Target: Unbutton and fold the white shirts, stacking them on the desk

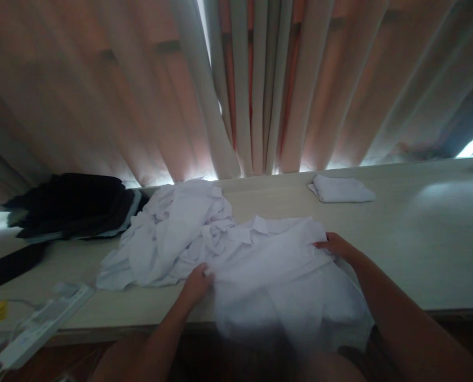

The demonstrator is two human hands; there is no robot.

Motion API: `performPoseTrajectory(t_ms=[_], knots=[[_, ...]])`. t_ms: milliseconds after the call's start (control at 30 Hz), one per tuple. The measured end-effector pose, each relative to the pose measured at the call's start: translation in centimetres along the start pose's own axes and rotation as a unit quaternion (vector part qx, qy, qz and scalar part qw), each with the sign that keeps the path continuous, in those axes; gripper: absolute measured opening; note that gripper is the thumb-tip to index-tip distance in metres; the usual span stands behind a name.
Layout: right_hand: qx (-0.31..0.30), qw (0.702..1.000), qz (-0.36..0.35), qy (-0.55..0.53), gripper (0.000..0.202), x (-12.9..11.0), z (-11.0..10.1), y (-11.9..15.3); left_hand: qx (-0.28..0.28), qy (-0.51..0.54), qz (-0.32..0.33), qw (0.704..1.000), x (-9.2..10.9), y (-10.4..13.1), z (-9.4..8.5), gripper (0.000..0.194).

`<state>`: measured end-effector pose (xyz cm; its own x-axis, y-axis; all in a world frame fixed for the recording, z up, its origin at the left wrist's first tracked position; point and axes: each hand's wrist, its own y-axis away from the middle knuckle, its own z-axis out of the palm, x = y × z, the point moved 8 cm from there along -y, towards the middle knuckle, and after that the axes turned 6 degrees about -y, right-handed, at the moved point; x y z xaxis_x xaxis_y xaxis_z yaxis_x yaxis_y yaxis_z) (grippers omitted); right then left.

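Note:
A white collared shirt (276, 265) is spread between my two hands, its lower part hanging over the table's front edge. My left hand (199, 281) pinches its left side, thumb on top. At the upper right of the cloth, my right hand (334, 246) is closed on the fabric, the fingers partly hidden by it. Touching the shirt on the left lies a crumpled heap of white clothes (173, 228). Farther back on the right rests a folded white garment (342, 189), apart from my right hand.
A stack of dark folded clothes (77, 204) stands at the back left of the pale table (411, 244). A white power strip (45, 326) with cords lies at the front left edge. Long curtains (248, 95) hang behind the table.

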<state>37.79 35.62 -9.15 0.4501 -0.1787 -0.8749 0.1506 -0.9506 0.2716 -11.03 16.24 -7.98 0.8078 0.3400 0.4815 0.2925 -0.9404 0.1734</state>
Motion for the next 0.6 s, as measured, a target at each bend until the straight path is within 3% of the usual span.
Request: performPoseTrajectory(t_ms=[200, 333, 467, 600], knots=[[-0.007, 1.000, 0.018, -0.021, 0.030, 1.9, -2.6, 2.3, 0.012, 0.025, 0.044, 0.999, 6.5, -7.5, 0.5, 0.015], [0.035, 0.998, 0.028, -0.043, 0.034, 2.8, -4.7, 2.5, 0.027, 0.069, 0.079, 0.994, 12.4, -14.0, -1.7, 0.027], [0.126, 0.991, 0.029, -0.035, 0.039, 1.3, -7.3, -1.1, 0.063, 0.125, 0.099, 0.985, 17.7, -19.9, -4.9, 0.036], [0.227, 0.974, 0.015, 0.022, 0.036, -1.6, -10.3, -6.5, 0.101, 0.182, 0.111, 0.972, 20.2, -23.5, -6.7, 0.031]])
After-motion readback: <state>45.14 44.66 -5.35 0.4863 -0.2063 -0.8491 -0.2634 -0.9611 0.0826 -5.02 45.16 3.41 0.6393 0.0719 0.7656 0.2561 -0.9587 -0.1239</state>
